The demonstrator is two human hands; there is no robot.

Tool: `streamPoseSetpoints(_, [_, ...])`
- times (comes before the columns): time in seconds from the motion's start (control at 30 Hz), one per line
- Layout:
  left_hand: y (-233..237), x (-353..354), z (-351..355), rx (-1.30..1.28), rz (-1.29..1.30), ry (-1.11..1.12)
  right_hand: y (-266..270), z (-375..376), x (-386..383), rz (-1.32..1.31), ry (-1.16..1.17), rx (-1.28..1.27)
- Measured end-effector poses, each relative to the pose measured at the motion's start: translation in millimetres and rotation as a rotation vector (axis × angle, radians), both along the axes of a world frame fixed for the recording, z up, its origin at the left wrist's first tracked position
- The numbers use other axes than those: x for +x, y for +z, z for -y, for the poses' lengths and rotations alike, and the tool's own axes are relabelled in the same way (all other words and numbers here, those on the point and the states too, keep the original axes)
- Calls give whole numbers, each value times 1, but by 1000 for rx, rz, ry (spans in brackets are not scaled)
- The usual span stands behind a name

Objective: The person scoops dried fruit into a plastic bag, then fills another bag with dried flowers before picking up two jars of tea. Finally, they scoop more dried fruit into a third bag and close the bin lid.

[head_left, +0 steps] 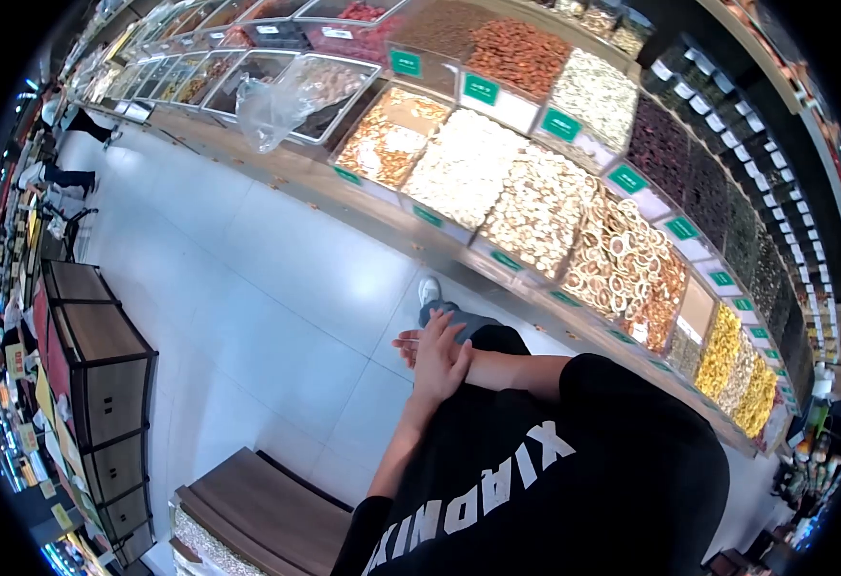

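My left hand (434, 363) lies across my right hand, its fingers stretched out and its thumb apart. Beneath it, my right hand (406, 347) is mostly hidden; a few of its fingertips stick out to the left, extended. The two hands touch each other in front of my black shirt (574, 461), and no object shows in either one. Past them, a grey trouser leg and a white shoe (429, 290) are visible on the tiled floor. Closest to the hands is the wooden edge of a long counter (439, 259) that holds bins of dried food.
Sliced, whitish dried goods (535, 206) and dried rings (622, 254) fill bins with green labels. A clear plastic bag (272, 110) rests on bins farther left. A brown display cabinet (113, 398) stands at left, a brown-topped unit (257, 509) below. People (65, 178) are far left.
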State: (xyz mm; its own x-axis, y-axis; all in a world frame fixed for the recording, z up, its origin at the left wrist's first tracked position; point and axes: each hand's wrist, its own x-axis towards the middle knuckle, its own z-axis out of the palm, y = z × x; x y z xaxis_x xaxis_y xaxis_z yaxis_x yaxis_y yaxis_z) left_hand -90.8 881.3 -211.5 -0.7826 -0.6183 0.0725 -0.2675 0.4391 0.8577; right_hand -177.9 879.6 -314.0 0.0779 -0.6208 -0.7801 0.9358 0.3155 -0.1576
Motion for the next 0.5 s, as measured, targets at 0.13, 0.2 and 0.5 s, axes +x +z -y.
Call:
streamPoseSetpoints(0.13, [-5,0,71,-145,69,77,-15,80,10,-60,76,-59])
streamPoseSetpoints(0.2, [4,-3,113,-181,80,160,-21,134,8,-202,94,-137])
streamPoseSetpoints(0.5, [-17,25,275,-23,198,501,57,364,-112,-2015,259,-397])
